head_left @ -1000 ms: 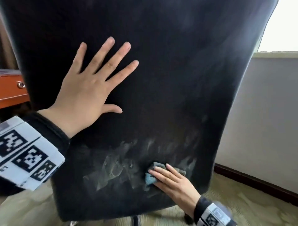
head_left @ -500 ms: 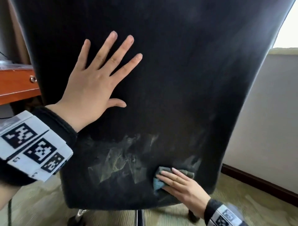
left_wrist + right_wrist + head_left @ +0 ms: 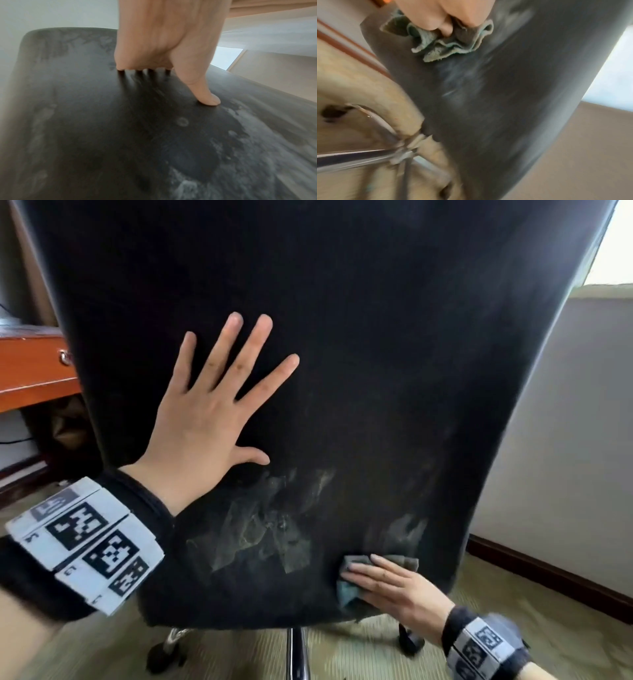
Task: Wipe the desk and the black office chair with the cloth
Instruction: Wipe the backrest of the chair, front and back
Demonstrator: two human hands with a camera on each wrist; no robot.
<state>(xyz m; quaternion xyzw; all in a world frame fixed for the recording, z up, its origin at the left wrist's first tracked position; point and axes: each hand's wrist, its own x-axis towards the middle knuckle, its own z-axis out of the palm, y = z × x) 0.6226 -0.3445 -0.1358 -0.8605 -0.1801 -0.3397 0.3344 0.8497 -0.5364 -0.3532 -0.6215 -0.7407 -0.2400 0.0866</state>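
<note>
Chair (image 3: 342, 302) top cut off; flat right hand (image 3: 397, 587) presses half-hidden cloth (image 3: 346, 590) low; spread left hand (image 3: 205, 419) braces above.

The black office chair's leather-like matt back (image 3: 376, 337) bears pale smears; the crumpled blue-grey terry cloth (image 3: 447, 44) looks napped; the chair's chromed metal base (image 3: 359, 157) shines.
</note>
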